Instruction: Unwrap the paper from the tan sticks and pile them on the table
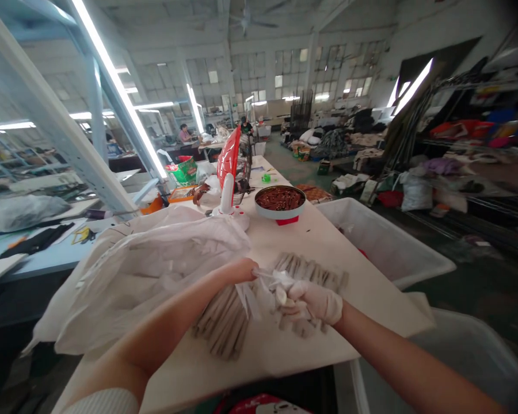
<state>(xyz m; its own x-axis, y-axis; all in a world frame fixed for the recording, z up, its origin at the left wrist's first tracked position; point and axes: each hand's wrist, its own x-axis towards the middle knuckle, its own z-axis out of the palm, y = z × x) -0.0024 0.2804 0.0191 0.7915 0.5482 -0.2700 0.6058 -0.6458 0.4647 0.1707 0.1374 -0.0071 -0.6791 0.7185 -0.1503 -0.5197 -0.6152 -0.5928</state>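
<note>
My left hand (240, 270) is bare and closed, pinching the end of a thin clear plastic sleeve (265, 282). My right hand (313, 303) wears a white glove and is closed around the other end of that sleeve, with a small pale piece inside it. Both hands hover over rows of several slim beige packets (224, 322) laid out on the white worktable (371, 287). More of the packets (311, 270) lie just beyond my hands.
A large crumpled plastic bag (155, 259) lies left of my hands. A red-and-white desk fan (229, 178) and a round bowl of reddish-brown pieces (280, 201) stand farther back. White bins (384, 241) sit to the right. People work at distant tables.
</note>
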